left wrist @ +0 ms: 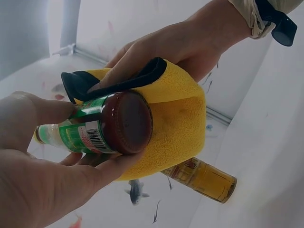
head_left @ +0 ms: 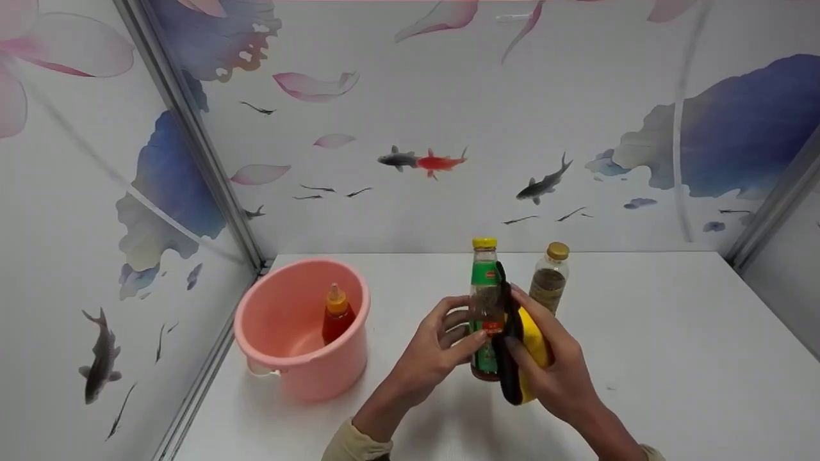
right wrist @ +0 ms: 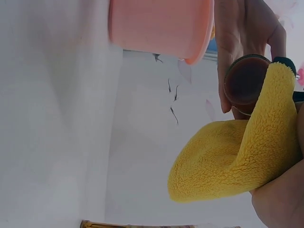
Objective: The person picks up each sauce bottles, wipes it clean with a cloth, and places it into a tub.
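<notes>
My left hand (head_left: pixel 432 349) grips a glass sauce bottle (head_left: pixel 485 275) with a green label and yellow cap, holding it up off the table. In the left wrist view the dark base of the bottle (left wrist: pixel 128 122) faces the camera, beside a barcode. My right hand (head_left: pixel 556 358) holds a folded yellow cloth (head_left: pixel 533 339) with a dark edge against the bottle's right side. Thick and fluffy, the cloth (right wrist: pixel 223 161) hangs below the bottle's base in the right wrist view.
At the left of the white table (head_left: pixel 660 358) stands a pink bucket (head_left: pixel 327 378) with a yellow-topped squeeze bottle (head_left: pixel 337 317) of red sauce inside. Behind my right hand is another glass bottle (head_left: pixel 548 282) with a gold cap. Printed wall panels (head_left: pixel 410 211) enclose the table.
</notes>
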The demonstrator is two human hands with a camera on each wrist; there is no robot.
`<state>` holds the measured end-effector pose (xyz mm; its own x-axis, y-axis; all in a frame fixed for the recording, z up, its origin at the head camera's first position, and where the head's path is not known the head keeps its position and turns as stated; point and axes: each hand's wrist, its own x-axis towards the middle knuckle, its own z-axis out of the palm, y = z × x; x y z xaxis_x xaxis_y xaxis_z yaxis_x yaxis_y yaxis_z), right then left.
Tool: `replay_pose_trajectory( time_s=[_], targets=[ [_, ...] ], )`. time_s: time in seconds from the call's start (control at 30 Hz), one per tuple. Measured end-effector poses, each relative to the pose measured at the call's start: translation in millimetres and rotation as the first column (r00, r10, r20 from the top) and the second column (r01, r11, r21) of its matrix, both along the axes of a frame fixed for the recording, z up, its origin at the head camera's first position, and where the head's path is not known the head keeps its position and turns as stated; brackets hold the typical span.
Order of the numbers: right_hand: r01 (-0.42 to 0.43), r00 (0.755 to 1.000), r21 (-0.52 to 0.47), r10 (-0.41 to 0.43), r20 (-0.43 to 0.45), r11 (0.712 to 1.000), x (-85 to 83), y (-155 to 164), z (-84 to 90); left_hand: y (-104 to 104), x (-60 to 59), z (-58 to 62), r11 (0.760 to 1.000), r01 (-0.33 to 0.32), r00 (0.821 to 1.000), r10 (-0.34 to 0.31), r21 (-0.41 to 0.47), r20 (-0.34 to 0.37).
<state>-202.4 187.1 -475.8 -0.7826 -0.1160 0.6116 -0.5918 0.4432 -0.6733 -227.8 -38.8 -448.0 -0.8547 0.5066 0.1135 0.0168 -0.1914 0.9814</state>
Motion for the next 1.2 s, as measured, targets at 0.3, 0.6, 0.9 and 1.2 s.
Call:
replay_pose_trajectory(
  time_s=[0.3,0.6,0.9,1.2],
  targets=[
    [0.017,1.0,-0.023,-0.018,-0.013,1.0,-0.2,4.9,3.2,4.7,0.1,-7.4,0.996,0.056,0.992,-0.064,-0.067,-0.108],
    [0.015,0.996,-0.043,-0.018,-0.088,0.999,-3.4,8.4,5.1,4.6,0.2,-8.1,0.984,0.143,0.98,-0.156,-0.105,-0.127],
    [0.039,0.998,-0.032,-0.041,-0.048,0.999,-2.4,10.8,4.5,7.3,3.9,-7.6,0.979,0.152,0.984,-0.163,-0.133,-0.078],
    [0.057,0.998,-0.04,-0.058,-0.025,0.998,-1.1,10.3,6.4,6.8,5.4,-6.0,0.988,0.063,0.993,-0.077,-0.14,-0.092]
  ],
)
